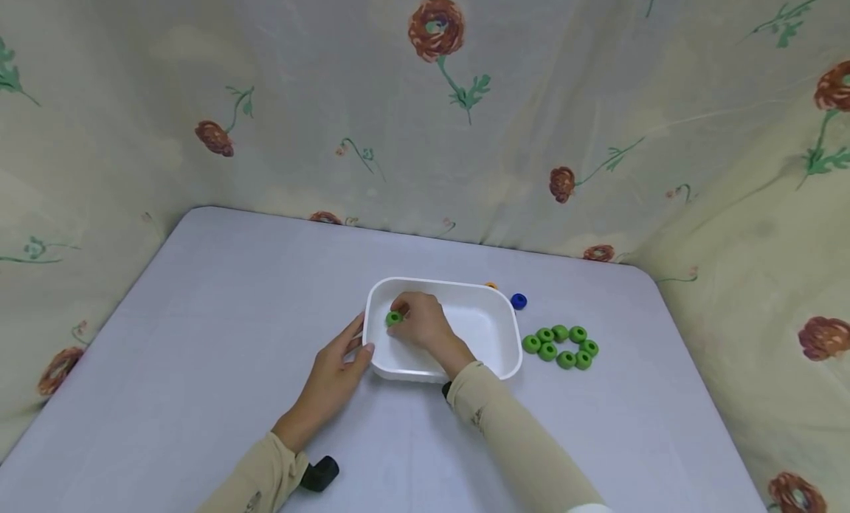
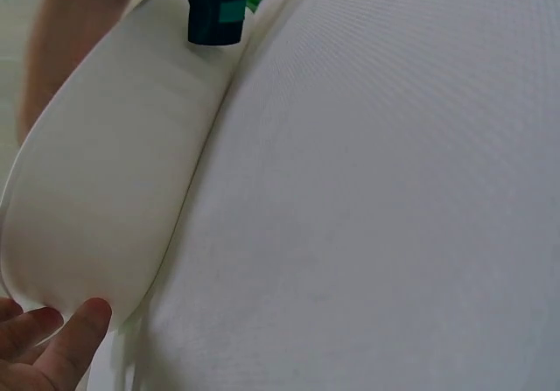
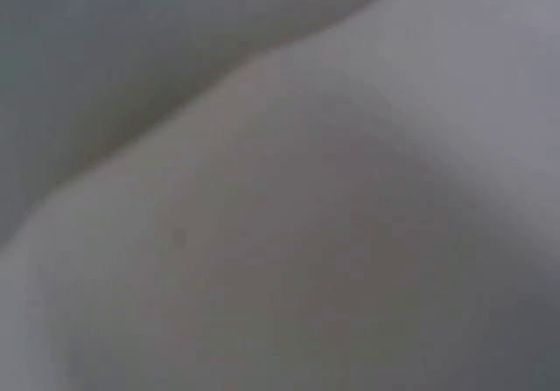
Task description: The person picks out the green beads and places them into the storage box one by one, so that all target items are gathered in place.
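In the head view, a white rectangular tray (image 1: 474, 336) sits on the table. My right hand (image 1: 423, 322) reaches over its near wall, with thumb and forefinger pinching a green bead (image 1: 394, 319) at the tray's left end. The bead has a hole through it. My left hand (image 1: 339, 373) rests against the tray's left end and near corner, its fingers fairly straight. Left fingertips (image 2: 87, 321) also touch the outer wall in the left wrist view. The right wrist view is a pale blur that shows neither hand nor bead.
Right of the tray lie several green beads (image 1: 547, 351) in a loose ring. A blue bead (image 1: 519, 301) lies by the far right corner, and an orange bead (image 1: 491, 285) is partly hidden behind the rim. Flowered cloth (image 1: 372, 92) hangs behind the table (image 1: 265, 277).
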The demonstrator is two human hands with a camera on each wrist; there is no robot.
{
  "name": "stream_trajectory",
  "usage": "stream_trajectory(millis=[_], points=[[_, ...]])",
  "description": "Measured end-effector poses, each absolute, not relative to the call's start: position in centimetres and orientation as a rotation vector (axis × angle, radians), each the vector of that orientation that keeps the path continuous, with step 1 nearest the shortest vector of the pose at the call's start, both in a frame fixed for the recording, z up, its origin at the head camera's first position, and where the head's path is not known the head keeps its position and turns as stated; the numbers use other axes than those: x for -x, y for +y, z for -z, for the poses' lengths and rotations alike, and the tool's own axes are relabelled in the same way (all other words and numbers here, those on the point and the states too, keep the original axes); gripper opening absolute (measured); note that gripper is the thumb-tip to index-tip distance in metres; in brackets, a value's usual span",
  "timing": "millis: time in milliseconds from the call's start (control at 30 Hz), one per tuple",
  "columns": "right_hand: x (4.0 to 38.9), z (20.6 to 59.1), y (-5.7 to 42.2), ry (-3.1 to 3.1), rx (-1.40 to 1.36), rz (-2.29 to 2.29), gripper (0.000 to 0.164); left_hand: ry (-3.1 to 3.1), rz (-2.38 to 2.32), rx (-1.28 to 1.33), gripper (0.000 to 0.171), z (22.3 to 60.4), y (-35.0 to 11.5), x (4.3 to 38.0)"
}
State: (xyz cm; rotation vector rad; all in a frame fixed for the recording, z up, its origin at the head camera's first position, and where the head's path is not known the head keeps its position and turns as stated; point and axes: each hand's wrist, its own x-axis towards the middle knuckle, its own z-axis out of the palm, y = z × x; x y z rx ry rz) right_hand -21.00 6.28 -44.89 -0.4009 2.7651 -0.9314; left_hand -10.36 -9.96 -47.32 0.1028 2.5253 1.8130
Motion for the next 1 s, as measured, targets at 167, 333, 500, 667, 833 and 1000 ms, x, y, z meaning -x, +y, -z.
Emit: stream_trajectory(millis=[167,333,500,667,833,1000], points=[[21.05,45.27,6.01,2.789,0.401,0.943,0.031,2.514,-1.815,-0.111,0.060,47.39,-9.95,10.23],[20.96,45.57,5.72,2.783,0.413,0.971,0.034,2.522,-1.799,-0.101,0.060,47.53,-10.01,9.96],[20.90,45.60,5.60,2.796,0.422,0.967,0.035,2.536,-1.797,-0.110,0.060,47.74,-10.12,9.96],[20.98,45.58,5.56,2.809,0.417,0.955,0.036,2.539,-1.789,-0.113,0.060,47.62,-10.11,10.10],[21.16,45.56,5.53,2.819,0.418,0.937,0.038,2.540,-1.789,-0.116,0.061,47.56,-10.09,10.30],[21.15,45.33,5.84,2.808,0.412,0.926,0.041,2.550,-1.782,-0.121,0.060,47.70,-10.02,10.36]])
